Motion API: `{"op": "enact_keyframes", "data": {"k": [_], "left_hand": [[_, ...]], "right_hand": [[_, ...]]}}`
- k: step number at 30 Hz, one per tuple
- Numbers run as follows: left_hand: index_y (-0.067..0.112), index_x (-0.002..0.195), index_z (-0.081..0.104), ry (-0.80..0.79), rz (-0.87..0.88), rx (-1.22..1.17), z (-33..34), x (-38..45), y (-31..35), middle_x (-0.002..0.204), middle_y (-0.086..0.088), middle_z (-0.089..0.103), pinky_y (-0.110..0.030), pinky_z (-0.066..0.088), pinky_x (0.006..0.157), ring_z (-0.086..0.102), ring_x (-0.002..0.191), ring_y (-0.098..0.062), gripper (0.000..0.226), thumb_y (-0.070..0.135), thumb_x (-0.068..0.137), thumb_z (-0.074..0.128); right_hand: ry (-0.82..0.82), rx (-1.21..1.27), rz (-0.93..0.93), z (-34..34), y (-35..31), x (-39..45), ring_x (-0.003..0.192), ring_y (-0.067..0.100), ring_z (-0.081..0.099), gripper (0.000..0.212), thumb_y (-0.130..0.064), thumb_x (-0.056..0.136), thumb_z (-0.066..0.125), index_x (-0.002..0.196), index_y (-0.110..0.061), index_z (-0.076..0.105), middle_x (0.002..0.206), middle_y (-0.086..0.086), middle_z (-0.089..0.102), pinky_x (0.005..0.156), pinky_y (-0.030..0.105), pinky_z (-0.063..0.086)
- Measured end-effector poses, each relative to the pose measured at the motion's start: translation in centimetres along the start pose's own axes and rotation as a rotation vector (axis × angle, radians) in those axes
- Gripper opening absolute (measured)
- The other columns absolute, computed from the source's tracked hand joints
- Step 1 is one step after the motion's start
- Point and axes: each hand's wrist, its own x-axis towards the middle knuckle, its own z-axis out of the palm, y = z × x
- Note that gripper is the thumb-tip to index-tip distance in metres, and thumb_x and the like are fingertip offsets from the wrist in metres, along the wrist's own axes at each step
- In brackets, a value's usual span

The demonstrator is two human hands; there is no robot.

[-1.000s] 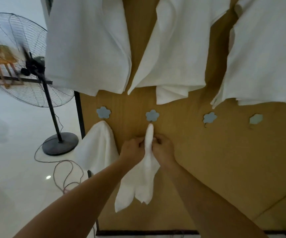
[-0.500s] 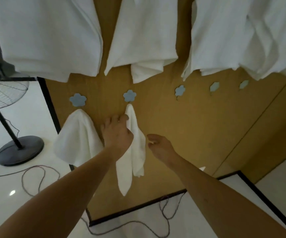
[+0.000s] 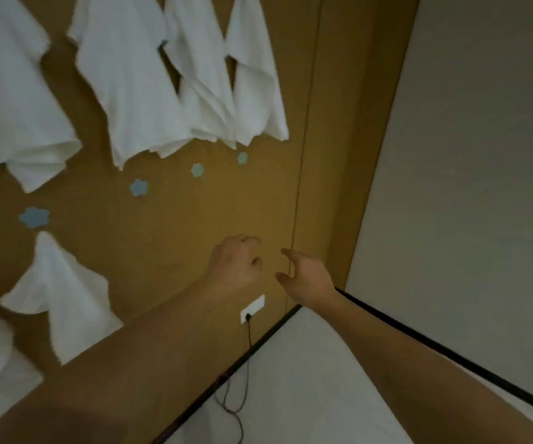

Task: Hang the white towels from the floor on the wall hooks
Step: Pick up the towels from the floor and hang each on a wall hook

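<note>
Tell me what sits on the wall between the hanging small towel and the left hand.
Nothing: in the head view, only bare brown wall panel lies between the small white towel on the lowest flower hook and the left hand.

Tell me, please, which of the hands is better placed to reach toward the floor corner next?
Probably the right hand: it is open, empty, and nearer the floor corner; the left hand hangs loosely curled beside it.

1. The bare left hand (image 3: 234, 267) reaches forward on an outstretched forearm, its fingers (image 3: 252, 241) loosely curled and holding nothing.
2. The bare right hand (image 3: 306, 277) sits just beside it, fingers relaxed and spread, holding nothing.
</note>
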Motion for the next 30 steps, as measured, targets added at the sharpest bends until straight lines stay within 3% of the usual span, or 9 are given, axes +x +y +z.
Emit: {"op": "enact_keyframes", "data": {"k": [3, 7, 12, 19, 30], "left_hand": [[0.014, 0.136, 0.056, -0.084, 0.130, -0.057, 5.0, 0.6, 10.0, 0.142, -0.009, 0.052, -0.039, 0.045, 0.102, 0.049, 0.127, -0.028, 0.042, 0.027, 0.096, 0.052], [0.018, 0.145, 0.048, -0.173, 0.302, -0.126, 11.2, 0.9, 23.3, 0.152, -0.007, 0.041, -0.035, 0.031, 0.115, 0.037, 0.139, -0.026, 0.050, 0.028, 0.096, 0.055], [0.020, 0.147, 0.042, -0.315, 0.512, -0.157, 18.3, -0.4, 38.6, 0.152, -0.004, 0.041, -0.037, 0.035, 0.112, 0.040, 0.136, -0.024, 0.052, 0.031, 0.097, 0.052], [0.022, 0.148, 0.040, -0.480, 0.797, -0.208, 27.2, -4.2, 58.6, 0.152, -0.003, 0.041, -0.039, 0.033, 0.113, 0.038, 0.137, -0.025, 0.054, 0.034, 0.096, 0.053], [0.025, 0.149, 0.035, -0.723, 1.193, -0.310, 40.7, -10.1, 89.6, 0.152, -0.001, 0.040, -0.042, 0.035, 0.112, 0.037, 0.137, -0.026, 0.060, 0.036, 0.094, 0.055]], "right_hand": [[0.076, -0.049, 0.147, -5.3, 8.2, -5.2, 0.131, 0.032, 0.042, 0.065, -0.042, 0.094, 0.055, 0.153, -0.026, 0.031, 0.145, 0.010, 0.048, 0.104, 0.040, 0.042], [0.178, -0.065, 0.333, -11.9, 18.3, -13.3, 0.132, 0.031, 0.042, 0.065, -0.041, 0.094, 0.056, 0.152, -0.026, 0.032, 0.147, 0.009, 0.047, 0.108, 0.041, 0.039], [0.299, -0.090, 0.571, -19.2, 29.3, -23.9, 0.132, 0.031, 0.043, 0.066, -0.042, 0.094, 0.058, 0.152, -0.025, 0.032, 0.147, 0.008, 0.047, 0.107, 0.042, 0.038], [0.500, -0.054, 0.900, -25.6, 41.4, -38.0, 0.128, 0.028, 0.051, 0.064, -0.042, 0.092, 0.061, 0.150, -0.025, 0.038, 0.144, 0.007, 0.051, 0.105, 0.043, 0.045], [0.695, -0.061, 1.409, -36.9, 59.3, -56.2, 0.134, 0.026, 0.044, 0.064, -0.042, 0.092, 0.060, 0.149, -0.026, 0.038, 0.148, 0.004, 0.047, 0.109, 0.042, 0.042]]}}
